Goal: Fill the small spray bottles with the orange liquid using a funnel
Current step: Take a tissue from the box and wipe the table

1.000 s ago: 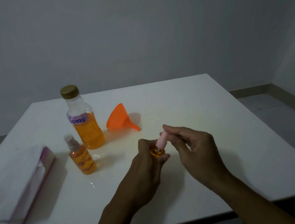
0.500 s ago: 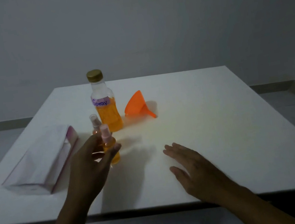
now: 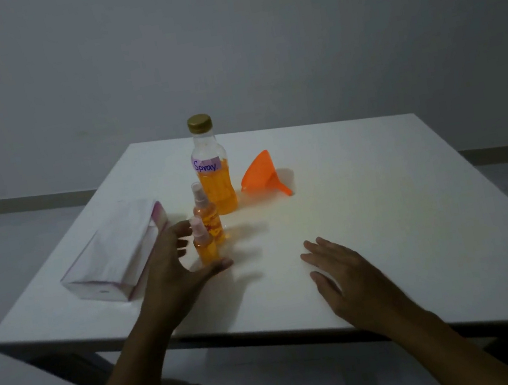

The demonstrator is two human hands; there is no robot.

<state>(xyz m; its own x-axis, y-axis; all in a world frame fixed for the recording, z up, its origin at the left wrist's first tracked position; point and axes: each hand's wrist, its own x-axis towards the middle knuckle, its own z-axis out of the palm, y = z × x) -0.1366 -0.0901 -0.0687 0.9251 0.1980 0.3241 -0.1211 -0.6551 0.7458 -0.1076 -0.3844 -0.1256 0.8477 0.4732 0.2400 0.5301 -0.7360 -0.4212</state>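
Note:
Two small spray bottles full of orange liquid stand upright on the white table [image 3: 366, 207]. The nearer spray bottle [image 3: 204, 246] has a pink top, and the farther spray bottle [image 3: 207, 217] stands just behind it. A large bottle [image 3: 213, 179] with a gold cap and a "Spray" label, about half full of orange liquid, stands behind them. An orange funnel [image 3: 261, 174] lies on its side to the right of it. My left hand [image 3: 175, 272] is open, fingers spread around the nearer bottle without gripping it. My right hand [image 3: 343, 271] rests flat and open on the table.
A white box with pink edging [image 3: 115, 252] lies on the table's left part, close to my left hand. The table's near edge runs below my wrists. A grey wall and floor lie beyond.
One second ago both hands held the small bottle and its pink top. Since then my left hand set it down beside the other spray bottle and let go; my right hand moved to the table.

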